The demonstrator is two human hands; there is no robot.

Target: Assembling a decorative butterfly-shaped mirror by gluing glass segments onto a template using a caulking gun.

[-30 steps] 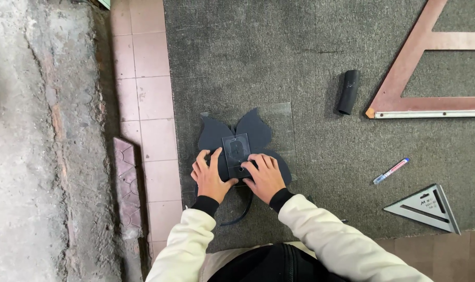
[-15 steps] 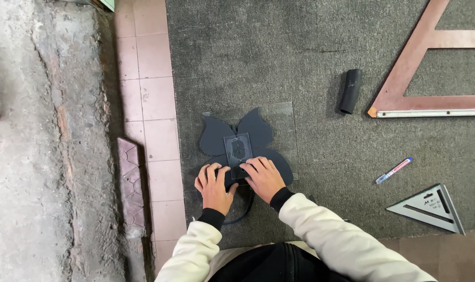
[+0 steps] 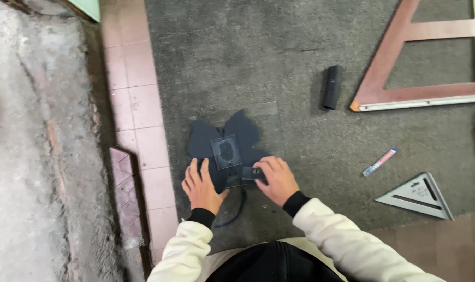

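Both my hands had slid lower on the dark leaf-shaped cutout since half a second earlier, uncovering the clear square template at its middle. My left hand lay flat and open, fingers spread on the cutout's lower left edge. My right hand pinched a small clear piece at the lower right of the cutout, just left of my fingertips. All this sat on the grey carpet, slightly left of the frame's centre. A black tube lay toward the upper right, a marker and a grey triangular square at right.
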